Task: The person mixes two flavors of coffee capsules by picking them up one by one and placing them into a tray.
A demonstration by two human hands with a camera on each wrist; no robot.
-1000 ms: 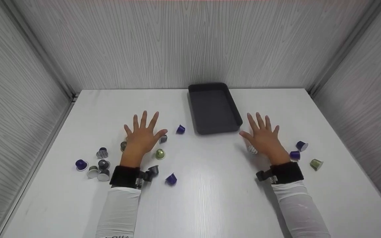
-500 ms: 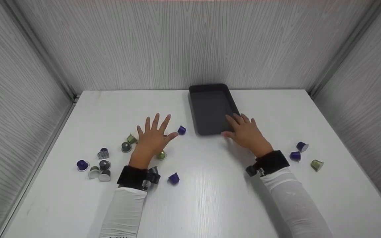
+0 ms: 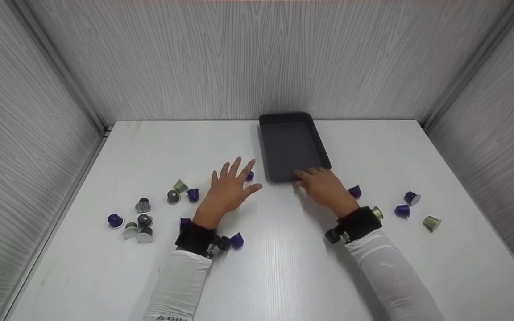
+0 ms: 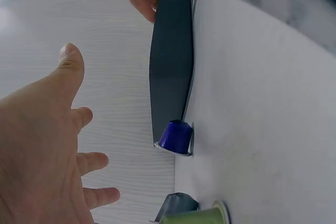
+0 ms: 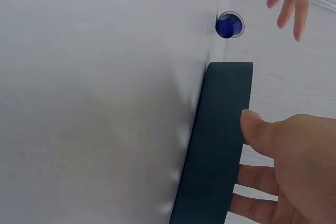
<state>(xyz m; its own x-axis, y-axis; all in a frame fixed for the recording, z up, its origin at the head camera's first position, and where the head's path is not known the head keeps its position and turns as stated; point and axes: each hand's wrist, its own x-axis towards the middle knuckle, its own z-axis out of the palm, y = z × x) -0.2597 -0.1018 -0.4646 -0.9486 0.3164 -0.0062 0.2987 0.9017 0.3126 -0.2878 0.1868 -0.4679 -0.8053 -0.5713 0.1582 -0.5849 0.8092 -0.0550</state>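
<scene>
A dark grey rectangular tray (image 3: 292, 147) lies at the back of the white table. My right hand (image 3: 326, 189) pinches its near rim at the right corner; in the right wrist view the thumb (image 5: 257, 129) is on the outer wall and the fingers reach over the edge. My left hand (image 3: 228, 194) hovers left of the tray, fingers spread, holding nothing. Just beyond its fingertips, partly hidden, is a purple coffee capsule (image 3: 250, 176). The left wrist view shows a purple capsule (image 4: 176, 136) before the tray's wall, with a green capsule (image 4: 197, 216) lower down.
Several capsules in purple, grey and green lie left of my left arm, among them a purple capsule (image 3: 115, 220) and a green capsule (image 3: 180, 186). More are at the right, including a green capsule (image 3: 432, 223). Wood-grain panels (image 3: 257, 62) enclose the table's back and sides.
My right hand has moved left onto the tray's near rim and gripped it, uncovering capsules behind it. The left hand has shifted right, towards the tray, fingers still spread.
</scene>
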